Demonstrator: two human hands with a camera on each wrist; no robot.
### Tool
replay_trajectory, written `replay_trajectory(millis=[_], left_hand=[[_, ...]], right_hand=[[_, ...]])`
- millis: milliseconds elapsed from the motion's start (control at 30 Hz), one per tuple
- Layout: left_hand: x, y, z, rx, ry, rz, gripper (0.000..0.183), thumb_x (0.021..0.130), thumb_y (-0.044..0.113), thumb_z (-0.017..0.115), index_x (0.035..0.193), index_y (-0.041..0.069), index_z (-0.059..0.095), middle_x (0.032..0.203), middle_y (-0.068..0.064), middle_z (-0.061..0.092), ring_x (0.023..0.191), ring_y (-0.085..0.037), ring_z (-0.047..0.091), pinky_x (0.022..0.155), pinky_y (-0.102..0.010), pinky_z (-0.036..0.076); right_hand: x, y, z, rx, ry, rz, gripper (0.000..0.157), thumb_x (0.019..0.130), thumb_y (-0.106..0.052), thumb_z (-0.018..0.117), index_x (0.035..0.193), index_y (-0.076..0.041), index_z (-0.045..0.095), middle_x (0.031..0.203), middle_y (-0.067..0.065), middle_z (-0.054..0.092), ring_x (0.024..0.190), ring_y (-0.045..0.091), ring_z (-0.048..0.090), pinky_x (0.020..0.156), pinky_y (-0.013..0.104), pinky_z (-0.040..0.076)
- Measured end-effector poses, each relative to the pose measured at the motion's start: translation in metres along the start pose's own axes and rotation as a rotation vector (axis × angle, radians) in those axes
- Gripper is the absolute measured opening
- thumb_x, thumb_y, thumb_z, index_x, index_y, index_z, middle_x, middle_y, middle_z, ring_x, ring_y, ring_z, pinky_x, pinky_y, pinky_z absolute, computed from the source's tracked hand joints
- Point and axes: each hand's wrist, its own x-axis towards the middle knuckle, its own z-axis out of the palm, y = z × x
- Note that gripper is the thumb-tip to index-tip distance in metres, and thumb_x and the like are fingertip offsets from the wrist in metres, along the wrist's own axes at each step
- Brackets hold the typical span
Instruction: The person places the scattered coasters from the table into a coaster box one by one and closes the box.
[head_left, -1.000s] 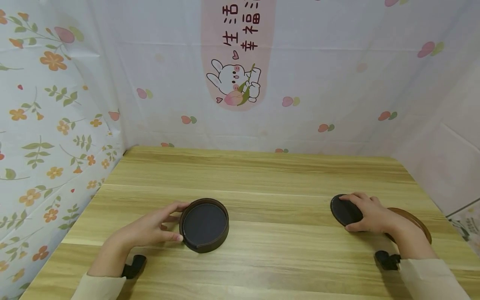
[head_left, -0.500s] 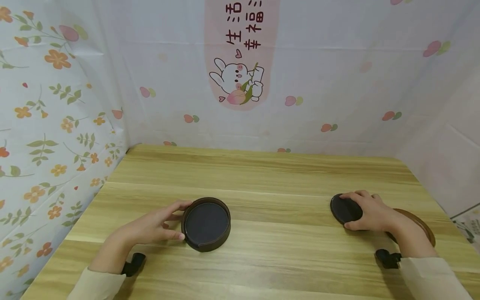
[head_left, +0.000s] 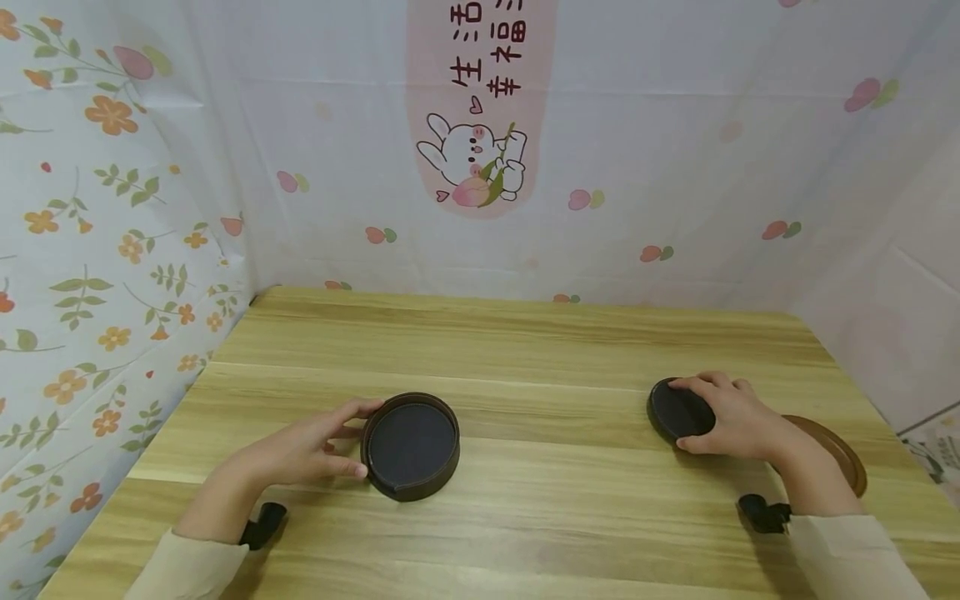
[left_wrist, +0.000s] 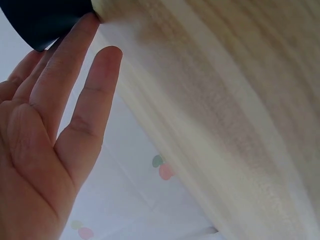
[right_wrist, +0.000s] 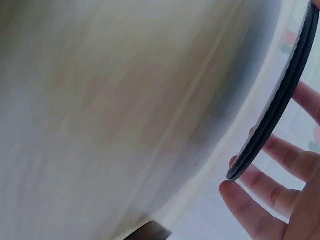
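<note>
A round dark brown leather-look coaster holder [head_left: 447, 476] with a raised rim and a black stitched disc inside lies left of centre on the table. My left hand [head_left: 300, 450] is at its left side, thumb and forefinger spread along the rim. In the left wrist view, fairly straight fingers meet the dark holder wall [left_wrist: 47, 20]. At the right, my right hand [head_left: 738, 419] grips round black coasters [head_left: 678, 410] by the edge. The right wrist view shows them edge-on as stacked thin layers with pale stitching, tilted above the table, thumb and fingers around them.
A brown round dish-like piece [head_left: 843, 454] lies at the right, partly hidden behind my right forearm. Black wrist-camera mounts [head_left: 264, 525] sit at both wrists. The wooden table [head_left: 525, 350] ends at a printed cloth [head_left: 637, 167] behind, with cloth at both sides.
My right hand has moved slightly left and away from me with the black coasters, which look raised. The left hand and the holder keep their place.
</note>
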Motion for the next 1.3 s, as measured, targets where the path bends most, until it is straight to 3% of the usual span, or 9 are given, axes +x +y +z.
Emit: replay_trajectory(millis=[667,1300], left_hand=[[-0.001,0.0,0.0,-0.001,0.001,-0.008,0.079,0.09,0.03,0.073,0.152,0.005,0.032,0.152,-0.028,0.04,0.129,-0.051,0.051,0.093,-0.067,0.048],[-0.001,0.001,-0.001,0.001,0.003,0.022,0.079,0.09,0.03,0.073,0.152,0.003,0.032,0.151,-0.029,0.04,0.128,-0.052,0.052,0.093,-0.066,0.048]], right_hand=[[0.02,-0.042,0.003,0.005,-0.005,-0.073,0.079,0.074,-0.042,0.084,0.142,-0.017,0.051,0.143,0.026,0.041,0.121,0.053,0.04,0.079,0.062,0.049],[0.045,-0.098,0.007,0.028,-0.014,-0.186,0.074,0.072,-0.034,0.083,0.139,-0.023,0.054,0.141,0.017,0.046,0.12,0.042,0.043,0.079,0.05,0.051]])
